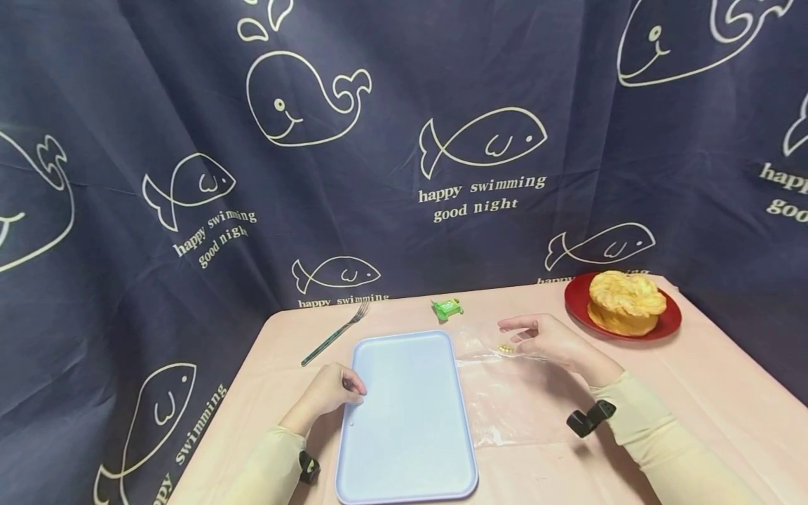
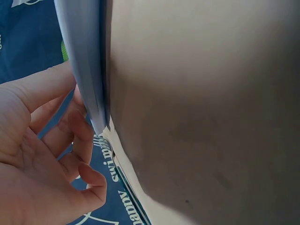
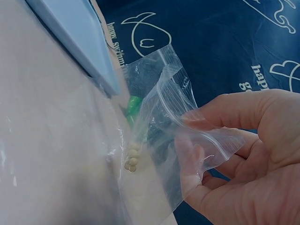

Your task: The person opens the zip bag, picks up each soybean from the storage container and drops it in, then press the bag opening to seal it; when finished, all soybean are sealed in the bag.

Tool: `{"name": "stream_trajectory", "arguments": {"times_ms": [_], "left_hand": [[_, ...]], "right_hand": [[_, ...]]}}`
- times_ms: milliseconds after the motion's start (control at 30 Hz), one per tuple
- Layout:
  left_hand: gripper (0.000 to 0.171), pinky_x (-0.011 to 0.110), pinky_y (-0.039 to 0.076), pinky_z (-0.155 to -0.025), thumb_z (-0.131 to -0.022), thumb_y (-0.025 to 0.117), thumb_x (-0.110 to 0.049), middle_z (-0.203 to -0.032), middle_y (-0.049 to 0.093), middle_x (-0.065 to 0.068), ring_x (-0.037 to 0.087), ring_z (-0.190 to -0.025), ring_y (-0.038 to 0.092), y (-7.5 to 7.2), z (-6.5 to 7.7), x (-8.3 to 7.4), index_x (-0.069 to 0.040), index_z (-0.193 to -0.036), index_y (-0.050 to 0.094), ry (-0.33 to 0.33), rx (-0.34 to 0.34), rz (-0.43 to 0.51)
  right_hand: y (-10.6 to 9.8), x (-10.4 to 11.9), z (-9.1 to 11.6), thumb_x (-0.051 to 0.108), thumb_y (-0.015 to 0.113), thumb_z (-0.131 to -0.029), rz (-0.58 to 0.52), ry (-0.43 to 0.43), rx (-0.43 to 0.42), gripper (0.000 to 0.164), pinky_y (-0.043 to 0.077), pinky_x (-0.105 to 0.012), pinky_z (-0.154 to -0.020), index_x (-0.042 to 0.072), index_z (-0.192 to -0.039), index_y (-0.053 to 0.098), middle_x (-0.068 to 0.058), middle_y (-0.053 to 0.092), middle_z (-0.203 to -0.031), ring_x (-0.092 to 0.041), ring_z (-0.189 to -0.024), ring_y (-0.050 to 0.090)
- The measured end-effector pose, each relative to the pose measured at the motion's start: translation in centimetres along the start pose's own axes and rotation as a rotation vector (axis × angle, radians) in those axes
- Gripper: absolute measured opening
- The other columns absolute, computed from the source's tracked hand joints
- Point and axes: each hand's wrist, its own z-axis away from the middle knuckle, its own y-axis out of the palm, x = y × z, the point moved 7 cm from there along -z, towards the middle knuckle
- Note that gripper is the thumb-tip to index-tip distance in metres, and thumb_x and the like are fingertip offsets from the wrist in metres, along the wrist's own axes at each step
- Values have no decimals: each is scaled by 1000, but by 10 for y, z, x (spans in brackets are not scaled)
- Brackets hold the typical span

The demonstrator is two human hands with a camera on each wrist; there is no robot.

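My right hand (image 1: 546,340) pinches the zip end of a clear zip bag (image 3: 159,112) between thumb and fingers. Several small round yellowish beads (image 3: 132,157) show through the plastic, low in the raised part. The rest of the bag spreads flat on the table, right of the light blue tray (image 1: 404,421). Over the tray's left rim hovers my left hand (image 1: 331,393), its fingers loosely bent. In the left wrist view its upper fingertips are right at the rim, partly hidden behind it, and no object shows in the hand. One tiny pale speck lies on the tray's left side.
Behind the tray's left corner a fork (image 1: 334,334) lies slantwise. A small green packet (image 1: 447,309) sits past the tray's far right corner. At the back right, a red plate (image 1: 577,308) bears a golden bread (image 1: 625,305). A dark blue printed curtain (image 1: 404,161) hangs behind the table.
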Motion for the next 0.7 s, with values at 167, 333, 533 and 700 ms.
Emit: {"name": "stream_trajectory", "arguments": {"times_ms": [167,333,533,700], "left_hand": [[19,26,46,-66,-71,85,6,-66,63,-7,11,-65,54,0,0,-1,-10,-73,75,1,3,-24],[15,27,45,-64,-74,86,-1,-70,66,-8,11,-66,52,-1,-8,-9,-12,-75,76,26,-12,-28],[7,29,43,-64,-81,85,-11,-82,73,-7,12,-69,51,-2,-35,-51,-15,-83,79,75,-54,-20],[7,26,43,-61,-83,85,-15,-87,75,-7,9,-67,52,10,-60,-100,-16,-88,81,176,-92,27]], "right_hand": [[1,2,0,-14,65,-82,-13,-9,0,53,55,-26,-69,-22,-133,50,-41,54,-132,-44,-106,63],[1,3,1,-13,66,-83,-15,-11,-3,53,55,-26,-68,-21,-133,51,-40,55,-132,-39,-105,65],[-2,3,2,-12,67,-84,16,-7,-20,51,55,-25,-69,-20,-132,52,-38,56,-131,-41,-105,65],[-2,2,3,-9,70,-84,28,40,-42,51,56,-26,-73,-15,-133,56,-34,58,-132,-44,-109,63]]}}
